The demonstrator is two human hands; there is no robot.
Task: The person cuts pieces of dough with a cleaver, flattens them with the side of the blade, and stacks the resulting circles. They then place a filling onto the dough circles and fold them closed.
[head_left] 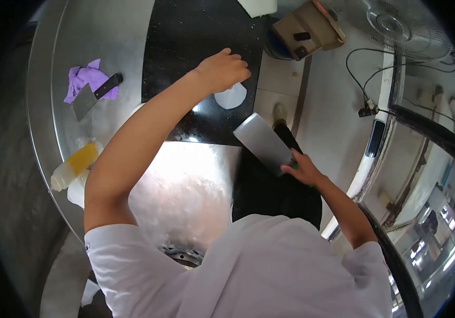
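My left hand (223,70) is over the black board (195,32), fingers curled down at the upper edge of a thin, round, white dough wrapper (231,98). The fingertips are partly hidden, but they seem to pinch that edge. Lower and to the right, beyond the board's near corner, my right hand (304,168) is wrapped round the handle of a cleaver with a broad, flat metal blade (263,140). The blade tilts up to the left, apart from the wrapper. Most of the handle is covered by my fingers.
On the steel counter (105,32) at left, a second cleaver (86,100) lies on a purple cloth (94,77). Nearer is a bottle of yellow liquid (80,159). A brown bin (309,32), a fan (391,26), cables and a phone (376,138) are at right.
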